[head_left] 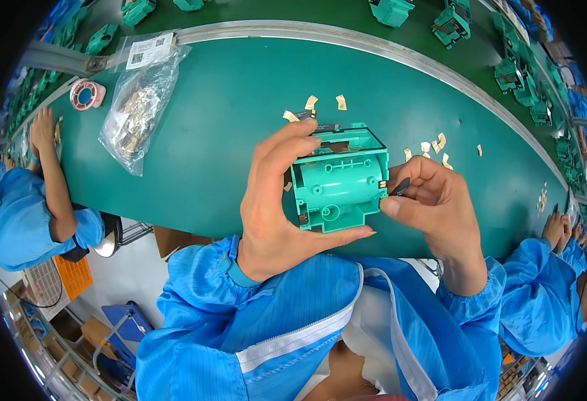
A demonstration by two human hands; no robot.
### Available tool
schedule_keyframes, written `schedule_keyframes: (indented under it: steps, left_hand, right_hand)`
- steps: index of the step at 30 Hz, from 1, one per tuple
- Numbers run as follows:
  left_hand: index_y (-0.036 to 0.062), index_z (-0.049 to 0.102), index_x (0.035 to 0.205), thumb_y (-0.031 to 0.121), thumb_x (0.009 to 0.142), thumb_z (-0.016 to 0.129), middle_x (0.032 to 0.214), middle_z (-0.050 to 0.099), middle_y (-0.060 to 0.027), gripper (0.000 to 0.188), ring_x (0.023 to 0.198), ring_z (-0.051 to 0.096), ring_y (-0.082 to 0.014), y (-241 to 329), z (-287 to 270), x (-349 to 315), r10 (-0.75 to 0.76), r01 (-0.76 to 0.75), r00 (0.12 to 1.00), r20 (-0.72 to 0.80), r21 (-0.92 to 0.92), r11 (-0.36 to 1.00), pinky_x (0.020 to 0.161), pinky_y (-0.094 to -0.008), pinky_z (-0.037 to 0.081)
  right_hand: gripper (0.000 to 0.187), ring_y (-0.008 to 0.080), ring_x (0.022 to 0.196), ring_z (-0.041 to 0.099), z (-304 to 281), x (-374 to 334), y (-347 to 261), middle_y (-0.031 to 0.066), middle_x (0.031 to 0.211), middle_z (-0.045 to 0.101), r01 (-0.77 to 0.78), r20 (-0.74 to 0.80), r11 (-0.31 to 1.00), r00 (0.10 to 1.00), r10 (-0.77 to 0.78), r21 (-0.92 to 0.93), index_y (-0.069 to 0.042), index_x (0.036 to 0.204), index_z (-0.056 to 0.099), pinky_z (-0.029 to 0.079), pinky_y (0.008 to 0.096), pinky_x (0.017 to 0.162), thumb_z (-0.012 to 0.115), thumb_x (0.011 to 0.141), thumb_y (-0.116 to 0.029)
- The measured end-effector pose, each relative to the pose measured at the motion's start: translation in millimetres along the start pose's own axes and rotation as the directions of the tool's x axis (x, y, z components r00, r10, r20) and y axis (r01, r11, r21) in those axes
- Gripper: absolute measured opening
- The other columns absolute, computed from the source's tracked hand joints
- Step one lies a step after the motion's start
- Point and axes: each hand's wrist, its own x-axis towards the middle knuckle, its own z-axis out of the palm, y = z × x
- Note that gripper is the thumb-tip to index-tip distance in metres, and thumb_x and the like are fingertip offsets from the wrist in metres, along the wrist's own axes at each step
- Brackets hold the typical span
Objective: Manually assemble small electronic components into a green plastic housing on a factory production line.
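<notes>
My left hand (pixel 265 210) is closed round a green plastic housing (pixel 339 184), fingers over its far left side and thumb along its near edge. The housing is held above the table, tilted so that its rounded middle faces up. At its right side, my right hand (pixel 444 207) pinches a small black piece (pixel 402 188) between thumb and fingertips. The fingers partly hide that piece, so its exact kind does not show. Just past the housing lie dark flat strips (pixel 304 115) and pale small tabs (pixel 341 102).
More pale tabs (pixel 442 140) lie scattered at the right of the green table (pixel 220 100). A clear plastic bag (pixel 136 120) of small parts and a tape roll (pixel 86 95) lie at left. Beyond the metal rail (pixel 267 30) stand several housings (pixel 452 25). People work on both sides.
</notes>
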Motion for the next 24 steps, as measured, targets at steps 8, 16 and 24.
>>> schedule_keyframes:
  steps: [8, 16, 24]
  left_hand:
    - [0.0016, 0.034, 0.129, 0.022, 0.046, 0.094, 0.133, 0.037, -0.0235, 0.104, 0.122, 0.046, -0.0326, -7, 0, 0, -0.013, 0.015, 1.0, 0.022, -0.095, 0.995, 0.1, -0.0431, 0.043]
    - [0.0014, 0.032, 0.13, 0.024, 0.043, 0.095, 0.135, 0.036, -0.0249, 0.109, 0.121, 0.046, -0.0325, -13, 8, 0, -0.013, 0.018, 1.0, 0.021, -0.241, 0.97, 0.1, -0.0434, 0.043]
    - [0.006, 0.032, 0.132, 0.017, 0.045, 0.094, 0.142, 0.03, -0.0228, 0.108, 0.127, 0.041, -0.0323, -17, 15, -1, -0.108, 0.134, 0.991, 0.084, -0.463, 0.876, 0.104, -0.0422, 0.038]
  right_hand:
    - [0.012, 0.0104, 0.085, 0.06, -6, -1, -4, 0.0075, 0.093, 0.064, -0.043, 0.074, 0.997, 0.997, 0.038, 0.062, 0.002, 0.091, 0.059, 0.048, 0.025, 0.076, 0.067, 0.083, -0.002]
    - [0.014, 0.0087, 0.084, 0.059, -1, -8, 2, 0.0052, 0.09, 0.064, 0.042, -0.005, 0.998, 0.999, -0.042, -0.047, 0.002, 0.093, 0.06, 0.047, 0.0224, 0.076, 0.067, 0.085, -0.007]
    - [0.015, 0.0081, 0.082, 0.059, 2, -8, -4, 0.0038, 0.089, 0.064, 0.017, 0.0, 1.0, 1.0, -0.017, 0.006, 0.002, 0.095, 0.061, 0.047, 0.0216, 0.074, 0.065, 0.087, -0.009]
